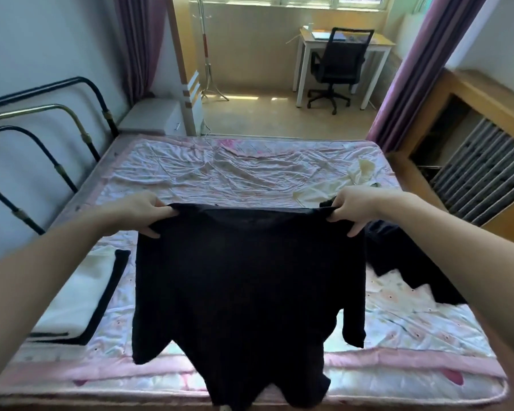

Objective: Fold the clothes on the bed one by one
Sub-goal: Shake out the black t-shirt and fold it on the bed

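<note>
Over the near half of the pink floral quilted bed [404, 330] you've got the black short-sleeved knit top [243, 286] hanging in the air, held by its shoulders, hem dangling past the near bed edge.

Risks as I read them: the hem looks bunched and uneven, so laying it down as is would likely trap wrinkles. One sleeve hangs free on your right, the other looks tucked against the body; that asymmetry could skew the fold. Lowering to your right could land the top on the loose black garment [398, 262]; to your left, on the folded white-and-black pile [77, 292]. A crumpled cream garment [359, 176] sits further back, well apart.

Grip: your left hand [140, 212] pinches the left shoulder seam, fingers curled around the fabric. Your right hand [356, 209] pinches the right shoulder likewise. Both closed tight, fabric taut between them.
</note>
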